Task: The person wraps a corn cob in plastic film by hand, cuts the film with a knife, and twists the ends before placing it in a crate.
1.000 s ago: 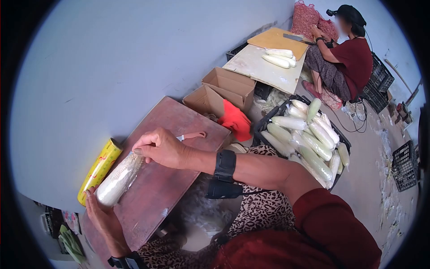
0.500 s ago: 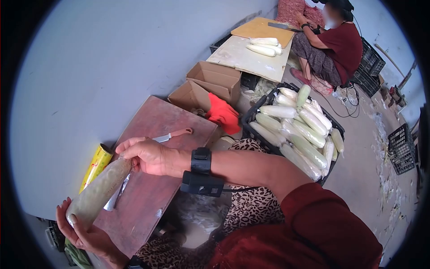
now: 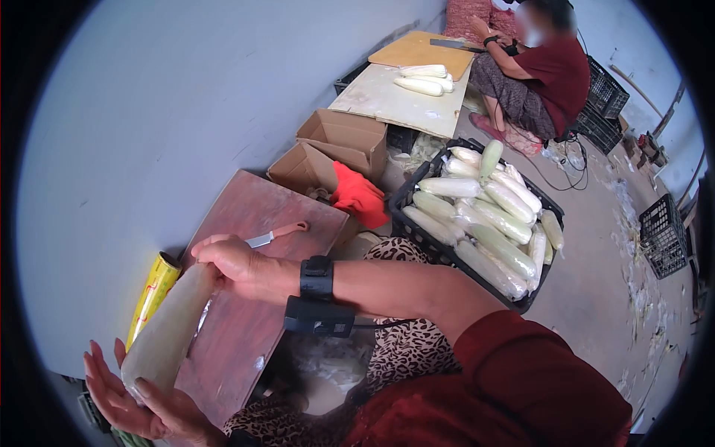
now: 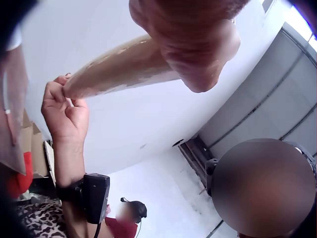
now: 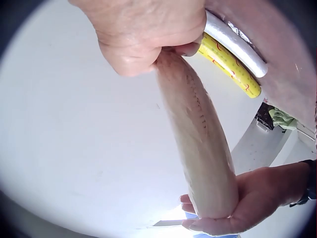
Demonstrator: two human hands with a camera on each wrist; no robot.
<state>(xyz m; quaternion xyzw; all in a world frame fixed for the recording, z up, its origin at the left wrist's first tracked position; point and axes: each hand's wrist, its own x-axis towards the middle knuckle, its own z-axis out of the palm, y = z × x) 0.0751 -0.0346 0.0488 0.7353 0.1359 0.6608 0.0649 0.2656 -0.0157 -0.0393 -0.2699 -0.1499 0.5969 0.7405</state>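
A long pale vegetable in clear film is held up at a slant over the left end of the red-brown table. My right hand pinches its narrow upper end. Its thick lower end rests against the palm of my left hand, whose fingers are spread. In the right wrist view, the left hand supports the vegetable from below. The left wrist view has my right hand at the tip. Behind the vegetable are a yellow printed roll and a silvery roll.
A knife lies on the table. Beyond stand cardboard boxes with a red cloth. A black crate of wrapped vegetables is on the right. Another person crouches by a board holding several vegetables.
The vegetable has been raised off the table and tilted towards me, uncovering the silvery roll. My left hand's fingers have spread, and the head view has shifted.
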